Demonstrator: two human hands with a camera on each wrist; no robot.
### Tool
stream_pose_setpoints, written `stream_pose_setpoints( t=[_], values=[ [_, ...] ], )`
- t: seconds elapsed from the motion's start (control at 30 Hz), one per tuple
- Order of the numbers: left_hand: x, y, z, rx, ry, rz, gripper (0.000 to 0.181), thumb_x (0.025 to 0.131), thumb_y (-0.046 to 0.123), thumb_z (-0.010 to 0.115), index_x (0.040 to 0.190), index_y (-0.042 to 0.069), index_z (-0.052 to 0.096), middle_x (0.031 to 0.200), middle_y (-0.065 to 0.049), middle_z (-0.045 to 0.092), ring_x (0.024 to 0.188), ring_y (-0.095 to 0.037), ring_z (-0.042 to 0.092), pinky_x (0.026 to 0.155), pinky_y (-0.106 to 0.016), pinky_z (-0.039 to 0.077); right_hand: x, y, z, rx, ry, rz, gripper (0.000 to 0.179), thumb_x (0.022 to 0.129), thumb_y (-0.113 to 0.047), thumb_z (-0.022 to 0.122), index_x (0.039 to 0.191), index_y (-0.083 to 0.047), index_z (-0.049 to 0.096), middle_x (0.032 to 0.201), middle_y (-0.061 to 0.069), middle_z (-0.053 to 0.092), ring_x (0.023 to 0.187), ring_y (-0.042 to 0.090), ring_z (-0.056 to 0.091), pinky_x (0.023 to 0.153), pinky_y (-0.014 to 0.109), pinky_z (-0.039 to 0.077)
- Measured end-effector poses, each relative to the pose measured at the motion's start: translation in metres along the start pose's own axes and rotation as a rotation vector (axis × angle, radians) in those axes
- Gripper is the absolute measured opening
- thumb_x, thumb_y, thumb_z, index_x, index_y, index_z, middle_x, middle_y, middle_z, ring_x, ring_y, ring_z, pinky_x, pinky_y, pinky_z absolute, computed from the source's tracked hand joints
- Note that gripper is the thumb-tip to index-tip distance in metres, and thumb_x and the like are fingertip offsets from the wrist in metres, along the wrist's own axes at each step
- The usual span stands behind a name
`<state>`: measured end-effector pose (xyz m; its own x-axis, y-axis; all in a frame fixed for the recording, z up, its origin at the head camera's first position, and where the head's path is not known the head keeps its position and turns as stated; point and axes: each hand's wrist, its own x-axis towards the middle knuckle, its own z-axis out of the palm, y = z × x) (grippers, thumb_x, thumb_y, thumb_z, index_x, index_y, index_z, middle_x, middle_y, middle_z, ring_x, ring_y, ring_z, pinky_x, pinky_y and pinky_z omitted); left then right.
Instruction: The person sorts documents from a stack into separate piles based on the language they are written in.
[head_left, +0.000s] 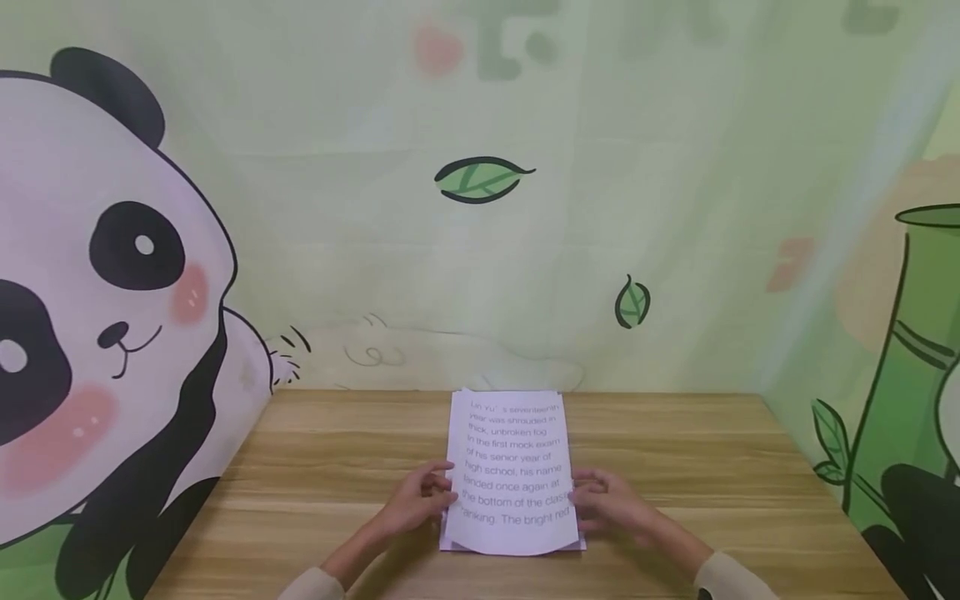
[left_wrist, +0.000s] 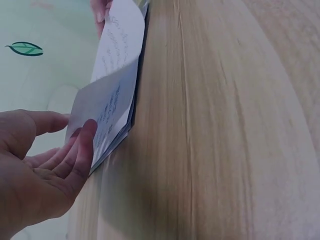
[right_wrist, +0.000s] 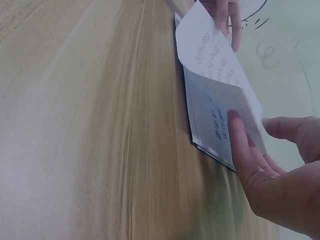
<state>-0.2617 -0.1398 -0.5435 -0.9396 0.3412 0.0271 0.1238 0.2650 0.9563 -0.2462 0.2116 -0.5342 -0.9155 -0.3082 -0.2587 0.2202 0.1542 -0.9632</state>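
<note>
A printed sheet of paper (head_left: 513, 467) with large English lines lies over more papers at the middle of the table, its near end bowed upward. My left hand (head_left: 416, 500) holds its left edge, thumb above and fingers below. On the opposite edge my right hand (head_left: 607, 504) grips in the same way. Beneath the raised sheet, the right wrist view shows another page (right_wrist: 207, 117) with blue Chinese characters. The left wrist view shows the lower papers' corner (left_wrist: 120, 136) resting on the wood.
A wood-grain table (head_left: 315, 450) spreads around the papers. Behind it hangs a pale green backdrop (head_left: 360, 208) printed with a panda (head_left: 165, 175), leaves and bamboo (head_left: 922, 333).
</note>
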Motion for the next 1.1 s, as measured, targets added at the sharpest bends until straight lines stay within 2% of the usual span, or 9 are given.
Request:
stream_pose_setpoints(
  t=[0.17,0.37,0.53,0.73,0.97,1.1],
  values=[
    [-0.001,0.0,0.003,-0.028,-0.024,-0.045,0.071,0.088,0.001,0.07,0.147,-0.017,0.036,0.114,-0.031,0.069,0.076,-0.02,0.071,0.064,-0.036,0.061,0.001,0.005,-0.005,0.005,-0.047,0.002,0.064,0.096,-0.004,0.063,0.144,0.021,0.029,0.115,0.022,0.069,0.098,0.023,0.072,0.085,0.046,0.063],
    [-0.002,0.0,0.007,-0.032,-0.045,-0.068,0.063,0.088,-0.006,0.067,0.144,-0.018,0.04,0.116,-0.034,0.068,0.088,-0.025,0.073,0.07,-0.038,0.062,-0.001,0.006,-0.009,-0.006,-0.1,0.013,0.067,0.096,-0.004,0.061,0.148,0.02,0.026,0.114,0.019,0.072,0.099,0.024,0.073,0.084,0.044,0.063],
    [-0.004,-0.001,0.006,-0.06,-0.059,-0.078,0.063,0.086,-0.008,0.065,0.144,-0.016,0.041,0.117,-0.035,0.067,0.093,-0.027,0.073,0.072,-0.039,0.062,-0.005,0.003,-0.006,-0.026,-0.083,0.01,0.063,0.097,-0.003,0.061,0.148,0.018,0.03,0.112,0.016,0.073,0.098,0.026,0.074,0.081,0.044,0.064],
    [-0.008,0.003,0.004,-0.091,-0.043,-0.088,0.065,0.087,-0.007,0.065,0.146,-0.014,0.039,0.122,-0.036,0.065,0.096,-0.027,0.073,0.072,-0.04,0.063,-0.007,0.0,-0.004,-0.031,-0.053,0.021,0.064,0.097,-0.004,0.062,0.149,0.016,0.031,0.115,0.017,0.072,0.1,0.027,0.074,0.084,0.044,0.063],
    [-0.014,0.003,-0.003,-0.114,-0.017,-0.115,0.066,0.089,-0.008,0.064,0.15,-0.01,0.037,0.122,-0.034,0.066,0.086,-0.025,0.073,0.07,-0.04,0.063,-0.013,-0.004,0.002,0.043,-0.09,-0.011,0.067,0.097,-0.004,0.062,0.15,0.016,0.026,0.122,0.021,0.069,0.103,0.026,0.073,0.089,0.045,0.062],
    [-0.019,0.003,-0.009,-0.135,-0.004,-0.114,0.066,0.089,-0.008,0.062,0.15,-0.009,0.037,0.125,-0.035,0.064,0.09,-0.027,0.073,0.072,-0.041,0.063,-0.016,-0.007,0.007,0.08,-0.103,-0.009,0.07,0.096,-0.005,0.063,0.151,0.015,0.025,0.124,0.021,0.068,0.104,0.024,0.071,0.092,0.045,0.061]
  ],
)
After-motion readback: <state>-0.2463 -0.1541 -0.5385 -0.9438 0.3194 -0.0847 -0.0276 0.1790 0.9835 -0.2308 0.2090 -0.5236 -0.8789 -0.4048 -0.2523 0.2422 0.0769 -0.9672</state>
